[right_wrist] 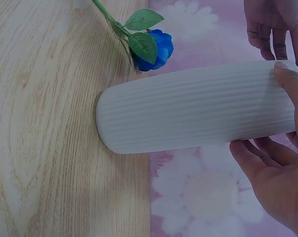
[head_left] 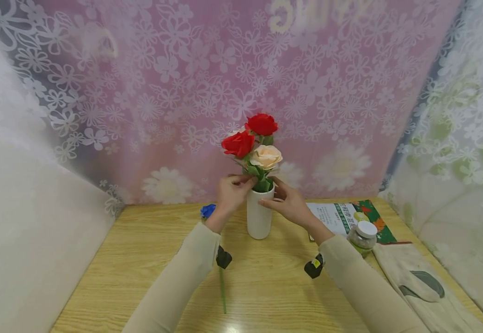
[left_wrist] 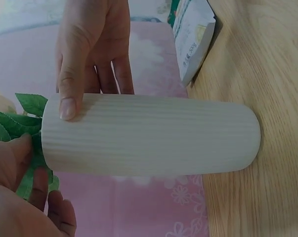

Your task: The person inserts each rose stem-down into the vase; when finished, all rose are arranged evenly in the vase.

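A white ribbed vase [head_left: 259, 217] stands upright on the wooden table, holding red roses [head_left: 262, 124], a peach rose [head_left: 267, 157] and a pale bloom partly hidden behind. My left hand [head_left: 234, 193] is at the vase mouth, thumb and fingers pinching a leafy rose stem among the green leaves [left_wrist: 20, 121]. My right hand [head_left: 292, 206] grips the upper vase, its thumb across the near side and its fingers round the other side. A blue rose [right_wrist: 156, 52] lies on the table left of the vase, partly covered by the left arm in the head view.
At the right lie a white and green printed packet [head_left: 337, 217], a white-lidded jar [head_left: 363, 237] and pale cloth gloves [head_left: 422, 282]. A pink floral curtain [head_left: 174, 138] hangs directly behind the table. Black wrist devices [head_left: 223, 257] sit at both cuffs.
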A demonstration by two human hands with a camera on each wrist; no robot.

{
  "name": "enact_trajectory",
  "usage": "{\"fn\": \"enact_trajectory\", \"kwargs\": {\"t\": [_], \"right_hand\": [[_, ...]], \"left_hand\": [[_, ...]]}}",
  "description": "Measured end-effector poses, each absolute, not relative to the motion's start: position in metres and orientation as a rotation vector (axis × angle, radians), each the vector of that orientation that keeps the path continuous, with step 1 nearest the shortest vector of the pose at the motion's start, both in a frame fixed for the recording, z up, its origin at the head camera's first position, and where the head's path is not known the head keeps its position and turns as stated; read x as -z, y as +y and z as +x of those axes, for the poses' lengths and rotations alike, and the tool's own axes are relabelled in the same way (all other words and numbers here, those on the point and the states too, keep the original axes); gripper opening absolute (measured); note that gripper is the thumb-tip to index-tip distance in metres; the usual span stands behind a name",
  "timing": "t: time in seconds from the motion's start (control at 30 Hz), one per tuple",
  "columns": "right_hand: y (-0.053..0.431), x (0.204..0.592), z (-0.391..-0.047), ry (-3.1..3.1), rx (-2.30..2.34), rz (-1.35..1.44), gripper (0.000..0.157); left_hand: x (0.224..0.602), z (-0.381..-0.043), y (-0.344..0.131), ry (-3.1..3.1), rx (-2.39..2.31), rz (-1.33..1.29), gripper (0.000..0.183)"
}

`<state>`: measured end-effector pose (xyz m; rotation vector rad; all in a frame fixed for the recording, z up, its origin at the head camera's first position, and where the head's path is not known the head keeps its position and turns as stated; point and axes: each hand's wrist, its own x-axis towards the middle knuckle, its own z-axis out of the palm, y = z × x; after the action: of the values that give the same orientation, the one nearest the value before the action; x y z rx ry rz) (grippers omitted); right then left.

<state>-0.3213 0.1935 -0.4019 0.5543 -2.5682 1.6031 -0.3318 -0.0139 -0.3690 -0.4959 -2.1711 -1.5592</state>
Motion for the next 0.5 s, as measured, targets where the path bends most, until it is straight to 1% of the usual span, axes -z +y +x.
{"fn": "enact_trajectory", "kwargs": {"t": [0.27,0.5], "right_hand": [[0.192,0.402,-0.321,-2.587,-1.584,0.536,0.091],[0.192,0.396,-0.320,-2.619,-1.549,0.516,0.095]], "left_hand": [[0.372,-0.328,-0.027,-2.197,1.651,-0.540,0.017],[0.380,-0.324,-0.057,-2.197,1.681,-0.486,0.023]]}}
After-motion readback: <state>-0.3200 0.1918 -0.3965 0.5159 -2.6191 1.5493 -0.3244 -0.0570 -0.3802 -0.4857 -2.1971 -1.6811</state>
